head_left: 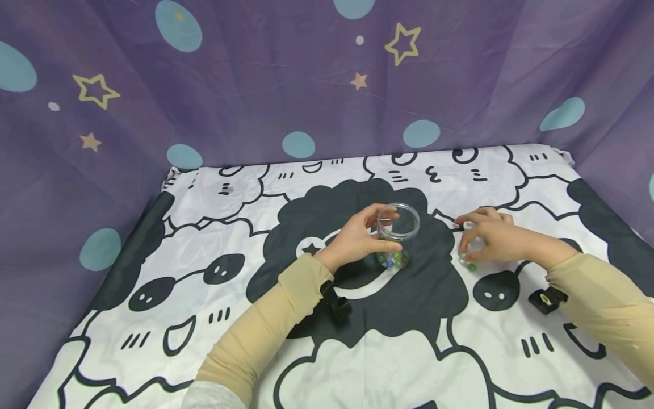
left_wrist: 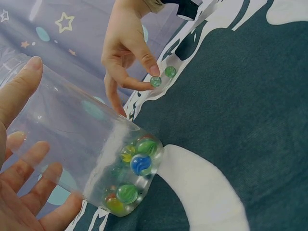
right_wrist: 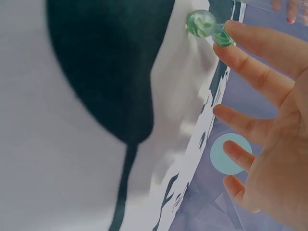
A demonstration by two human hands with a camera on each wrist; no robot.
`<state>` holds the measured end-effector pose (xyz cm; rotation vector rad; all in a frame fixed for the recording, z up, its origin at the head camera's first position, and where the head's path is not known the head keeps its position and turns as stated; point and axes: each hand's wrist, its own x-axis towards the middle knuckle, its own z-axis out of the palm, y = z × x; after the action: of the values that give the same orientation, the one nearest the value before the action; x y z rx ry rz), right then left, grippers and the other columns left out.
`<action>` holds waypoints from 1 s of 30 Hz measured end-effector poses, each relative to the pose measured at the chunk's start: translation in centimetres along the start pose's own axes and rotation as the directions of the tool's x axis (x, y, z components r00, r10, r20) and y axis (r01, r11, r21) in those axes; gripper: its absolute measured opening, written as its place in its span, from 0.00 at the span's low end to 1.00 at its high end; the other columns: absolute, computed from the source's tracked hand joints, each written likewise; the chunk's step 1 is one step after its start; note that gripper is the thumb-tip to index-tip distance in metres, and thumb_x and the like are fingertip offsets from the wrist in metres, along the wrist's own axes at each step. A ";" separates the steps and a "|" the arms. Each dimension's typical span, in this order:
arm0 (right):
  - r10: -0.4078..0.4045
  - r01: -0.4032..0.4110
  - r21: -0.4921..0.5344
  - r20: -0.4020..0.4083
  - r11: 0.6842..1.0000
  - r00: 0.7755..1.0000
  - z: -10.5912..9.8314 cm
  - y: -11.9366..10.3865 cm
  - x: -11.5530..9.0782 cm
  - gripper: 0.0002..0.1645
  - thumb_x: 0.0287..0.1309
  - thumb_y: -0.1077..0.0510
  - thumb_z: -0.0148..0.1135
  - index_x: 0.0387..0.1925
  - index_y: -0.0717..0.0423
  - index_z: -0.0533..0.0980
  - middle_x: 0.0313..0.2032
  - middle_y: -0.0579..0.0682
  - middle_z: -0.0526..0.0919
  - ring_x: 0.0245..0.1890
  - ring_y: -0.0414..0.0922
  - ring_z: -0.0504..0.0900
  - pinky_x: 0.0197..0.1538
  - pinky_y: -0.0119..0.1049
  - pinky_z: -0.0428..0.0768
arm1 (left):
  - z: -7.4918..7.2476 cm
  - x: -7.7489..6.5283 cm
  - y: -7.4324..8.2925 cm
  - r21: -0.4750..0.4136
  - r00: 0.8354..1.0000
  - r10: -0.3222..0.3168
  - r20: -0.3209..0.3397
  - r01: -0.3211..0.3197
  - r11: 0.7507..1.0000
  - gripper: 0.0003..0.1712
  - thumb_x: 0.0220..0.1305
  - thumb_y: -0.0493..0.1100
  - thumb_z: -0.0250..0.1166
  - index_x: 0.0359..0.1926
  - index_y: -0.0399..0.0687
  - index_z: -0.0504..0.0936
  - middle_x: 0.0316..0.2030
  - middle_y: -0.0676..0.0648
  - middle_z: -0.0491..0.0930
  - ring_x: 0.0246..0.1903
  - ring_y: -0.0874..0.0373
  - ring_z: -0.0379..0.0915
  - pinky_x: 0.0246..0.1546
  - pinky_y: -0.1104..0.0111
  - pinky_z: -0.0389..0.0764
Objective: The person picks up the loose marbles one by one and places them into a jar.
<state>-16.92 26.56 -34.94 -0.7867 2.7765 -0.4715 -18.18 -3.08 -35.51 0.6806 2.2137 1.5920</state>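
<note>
A clear plastic jar [head_left: 400, 230], lidless, stands on the dark patch of the cloth with several marbles [left_wrist: 127, 194] at its bottom, green, blue and yellow. My left hand [head_left: 360, 237] grips the jar's side, thumb and fingers around it. To the right, my right hand [head_left: 493, 234] pinches a green glass marble [left_wrist: 155, 81] between thumb and index finger, low over the cloth. A second green marble [right_wrist: 200, 23] lies on the cloth beside those fingertips. The other fingers of the right hand are spread loosely.
A black-and-white cartoon cloth [head_left: 398, 363] covers the table. Behind it hangs a purple curtain [head_left: 245, 102] with stars and dots. Each wrist carries a small black camera mount [head_left: 335, 302].
</note>
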 end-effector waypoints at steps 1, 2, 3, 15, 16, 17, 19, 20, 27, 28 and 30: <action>-0.007 0.007 -0.007 -0.006 1.000 1.000 -0.1 0.0 0.0 0.10 0.44 0.53 0.74 0.21 0.34 0.79 0.59 0.62 0.71 0.60 0.66 0.55 0.47 0.60 0.57 | 0.0 0.0 0.0 0.000 1.000 0.000 0.000 0.000 1.000 0.37 0.51 0.37 0.73 0.62 0.50 0.68 0.61 0.43 0.71 0.62 0.50 0.66 0.60 0.65 0.74; -0.012 0.012 -0.009 -0.012 1.000 1.000 -0.1 0.1 0.0 0.10 0.44 0.52 0.74 0.21 0.34 0.79 0.59 0.62 0.72 0.60 0.66 0.55 0.46 0.60 0.57 | 0.0 0.0 0.0 -0.002 1.000 0.001 0.000 -0.001 1.000 0.37 0.51 0.37 0.73 0.62 0.49 0.68 0.61 0.43 0.71 0.62 0.49 0.66 0.60 0.65 0.74; -0.015 0.015 -0.013 -0.015 1.000 1.000 -0.1 0.1 0.0 0.10 0.44 0.52 0.74 0.21 0.33 0.79 0.58 0.62 0.72 0.60 0.66 0.55 0.46 0.59 0.57 | 0.0 0.0 0.0 -0.003 1.000 0.002 0.001 -0.002 1.000 0.37 0.51 0.37 0.73 0.62 0.49 0.68 0.61 0.43 0.71 0.63 0.49 0.66 0.60 0.65 0.74; -0.050 0.049 -0.020 -0.084 0.999 0.995 -0.8 -0.1 -0.2 0.12 0.43 0.55 0.75 0.22 0.34 0.79 0.59 0.62 0.71 0.61 0.67 0.55 0.47 0.62 0.56 | 0.0 0.0 0.1 0.004 1.000 0.003 0.001 -0.003 1.000 0.37 0.51 0.37 0.73 0.62 0.49 0.68 0.61 0.44 0.72 0.62 0.49 0.66 0.60 0.64 0.75; -0.051 0.049 -0.019 -0.087 0.999 0.995 -0.9 -0.1 -0.2 0.12 0.43 0.55 0.75 0.23 0.34 0.79 0.59 0.62 0.71 0.61 0.67 0.54 0.47 0.62 0.56 | 0.0 0.0 0.1 0.004 1.000 0.003 0.001 -0.003 1.000 0.37 0.51 0.37 0.73 0.62 0.49 0.68 0.61 0.44 0.72 0.62 0.49 0.66 0.60 0.64 0.75; -0.051 0.050 -0.018 -0.090 0.999 0.995 -1.0 -0.1 -0.2 0.11 0.43 0.55 0.75 0.23 0.34 0.79 0.59 0.62 0.71 0.61 0.68 0.54 0.48 0.62 0.56 | 0.0 0.0 0.1 0.004 1.000 0.003 0.002 -0.003 1.000 0.37 0.52 0.37 0.73 0.62 0.49 0.68 0.61 0.44 0.72 0.62 0.49 0.66 0.60 0.64 0.75; -0.054 0.053 -0.018 -0.098 0.998 0.994 -1.1 -0.2 -0.3 0.11 0.43 0.55 0.75 0.23 0.35 0.79 0.59 0.62 0.71 0.62 0.68 0.54 0.48 0.62 0.56 | 0.0 0.0 0.1 0.005 1.000 0.003 -0.001 -0.003 1.000 0.37 0.51 0.37 0.73 0.62 0.50 0.68 0.61 0.45 0.72 0.62 0.49 0.66 0.60 0.65 0.75; -0.058 0.056 -0.017 -0.104 0.998 0.993 -1.2 -0.2 -0.3 0.11 0.43 0.55 0.75 0.23 0.35 0.80 0.59 0.62 0.71 0.62 0.68 0.54 0.48 0.63 0.56 | 0.0 0.0 0.1 0.005 1.000 0.004 -0.001 -0.004 1.000 0.37 0.51 0.37 0.73 0.62 0.50 0.68 0.61 0.45 0.72 0.62 0.49 0.66 0.60 0.65 0.75; -0.097 0.095 -0.018 -0.161 0.995 0.982 -1.6 -0.4 -0.5 0.11 0.43 0.56 0.75 0.24 0.36 0.80 0.58 0.61 0.72 0.62 0.69 0.54 0.49 0.68 0.54 | 0.0 0.0 0.1 0.007 1.000 0.006 -0.007 -0.006 1.000 0.38 0.50 0.37 0.74 0.62 0.50 0.68 0.61 0.43 0.71 0.62 0.50 0.67 0.60 0.64 0.75; -0.106 0.104 -0.020 -0.174 0.994 0.979 -1.6 -0.4 -0.5 0.11 0.43 0.57 0.75 0.24 0.37 0.81 0.58 0.61 0.72 0.62 0.69 0.54 0.48 0.68 0.54 | 0.0 -0.1 0.1 0.007 1.000 0.006 -0.007 -0.006 1.000 0.38 0.50 0.37 0.74 0.62 0.50 0.68 0.61 0.43 0.71 0.62 0.50 0.67 0.60 0.64 0.75; -0.126 0.122 -0.031 -0.203 0.992 0.971 -1.7 -0.4 -0.5 0.11 0.42 0.57 0.76 0.24 0.37 0.81 0.57 0.61 0.72 0.61 0.69 0.54 0.48 0.69 0.54 | 0.0 -0.1 0.1 0.007 1.000 0.006 -0.006 -0.006 1.000 0.38 0.51 0.37 0.74 0.62 0.50 0.68 0.62 0.43 0.71 0.62 0.50 0.67 0.60 0.65 0.75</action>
<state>-16.80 26.87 -33.18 -0.9714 2.9341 -0.5807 -18.10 -3.10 -35.42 0.6865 2.2243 1.5921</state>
